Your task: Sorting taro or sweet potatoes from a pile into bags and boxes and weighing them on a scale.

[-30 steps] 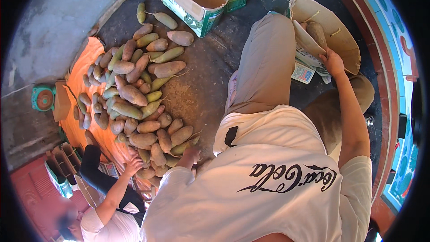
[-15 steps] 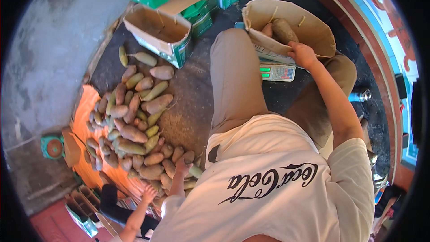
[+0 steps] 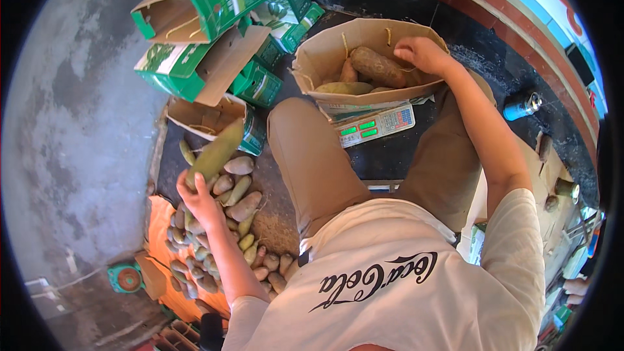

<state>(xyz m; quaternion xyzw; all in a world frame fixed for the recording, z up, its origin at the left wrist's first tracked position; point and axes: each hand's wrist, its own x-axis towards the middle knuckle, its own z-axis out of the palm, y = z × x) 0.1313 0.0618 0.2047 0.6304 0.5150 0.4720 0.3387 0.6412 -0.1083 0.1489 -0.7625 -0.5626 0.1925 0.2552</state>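
Note:
My left hand is closed around a long green radish, raised above a pile of radishes on the left. The pile mixes green and muddy brown roots. My right hand is over the right side of an open cardboard box with rope handles; its fingers are loosely bent and apart, beside a thick brown root. Also inside the box lie a green radish and a reddish root. The box rests on a digital scale with lit green displays, between my knees.
Green cardboard boxes are stacked at the far left. Below them stands an open box, partly hidden by the held radish. A blue can stands on the right. An orange sheet lies under the pile, with a green round device nearby.
My left hand has lifted a green radish from the near pile and carried it forward. My right hand has left the box's near rim and moved over its inside. My view has shifted.

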